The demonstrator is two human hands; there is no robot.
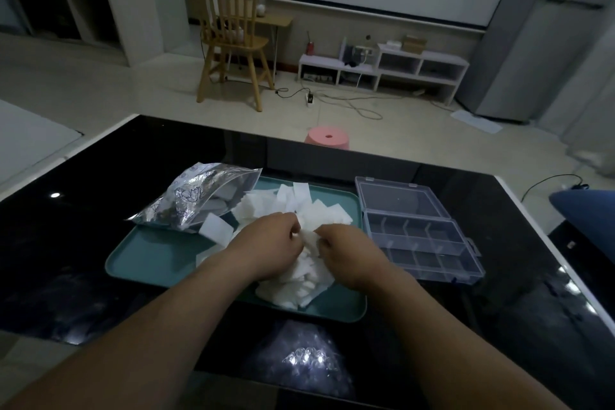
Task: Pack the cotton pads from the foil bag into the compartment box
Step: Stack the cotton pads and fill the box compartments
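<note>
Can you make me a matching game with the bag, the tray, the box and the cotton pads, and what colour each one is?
Things:
1. foil bag
2. tray
3. compartment box
4. cotton pads

Colours:
A. white
B. see-through
C. silver
D. teal

Pairs: 1-C, 2-D, 3-B, 4-A

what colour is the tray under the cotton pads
The tray is teal, clearest in the head view.
</note>
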